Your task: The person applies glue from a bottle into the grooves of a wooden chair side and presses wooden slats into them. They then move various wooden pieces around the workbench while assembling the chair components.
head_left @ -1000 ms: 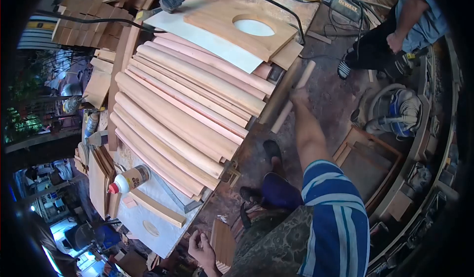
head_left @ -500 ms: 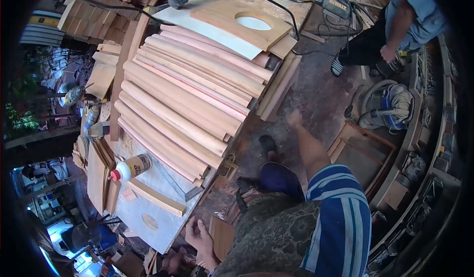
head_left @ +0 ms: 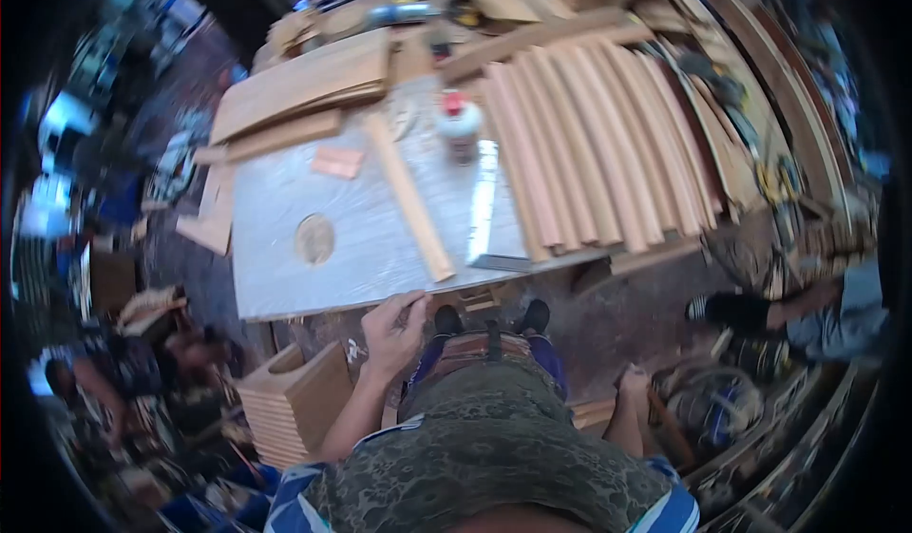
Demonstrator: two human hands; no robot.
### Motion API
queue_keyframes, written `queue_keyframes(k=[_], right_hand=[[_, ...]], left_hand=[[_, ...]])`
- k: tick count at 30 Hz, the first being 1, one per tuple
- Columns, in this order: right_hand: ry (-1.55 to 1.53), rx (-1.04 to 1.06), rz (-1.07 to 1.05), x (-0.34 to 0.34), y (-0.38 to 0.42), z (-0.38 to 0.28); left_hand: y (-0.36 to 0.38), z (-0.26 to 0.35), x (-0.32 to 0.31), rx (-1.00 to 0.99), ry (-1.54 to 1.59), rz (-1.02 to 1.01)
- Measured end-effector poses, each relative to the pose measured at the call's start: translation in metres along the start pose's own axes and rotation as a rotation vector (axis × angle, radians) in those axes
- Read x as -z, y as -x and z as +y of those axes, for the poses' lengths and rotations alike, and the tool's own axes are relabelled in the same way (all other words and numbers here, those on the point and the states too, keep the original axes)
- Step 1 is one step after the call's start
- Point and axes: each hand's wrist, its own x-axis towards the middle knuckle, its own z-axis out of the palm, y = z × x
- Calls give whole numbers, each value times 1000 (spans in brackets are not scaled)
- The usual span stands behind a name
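My left hand (head_left: 394,332) is raised just in front of the workbench's near edge (head_left: 313,311), its fingers loosely bent and apart, with nothing visible in it. Closest to it lies a narrow wooden strip (head_left: 410,199) on the grey board (head_left: 275,219). My right hand (head_left: 634,381) hangs low at my right side, away from the bench; its fingers are too blurred to make out. A metal try square (head_left: 483,210) and a white bottle with a red cap (head_left: 459,124) are right of the strip. Beyond them is a row of rounded wooden slats (head_left: 598,143).
Stacked wooden panels (head_left: 304,86) lie at the bench's far left. A pile of cut wood blocks (head_left: 285,405) stands on the floor to my left. One person (head_left: 114,371) is low at the left; another person (head_left: 841,314) is at the right, near a vacuum (head_left: 727,405).
My view has turned left, so the bench now lies straight ahead. My left hand has come up near the bench edge, and my right arm has dropped back to my side.
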Motion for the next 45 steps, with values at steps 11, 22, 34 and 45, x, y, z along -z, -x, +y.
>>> queue_keyframes(k=[11, 22, 34, 45], right_hand=[[-65, 435, 466, 108, 132, -226], [-677, 1081, 12, 68, 278, -440], [-60, 1559, -193, -47, 395, -533], [18, 1372, -233, -49, 389, -534]], left_hand=[[5, -109, 121, 269, 64, 257], [31, -119, 125, 245, -256, 197], [24, -97, 95, 195, -330, 53], [-18, -135, 124, 141, -234, 107]])
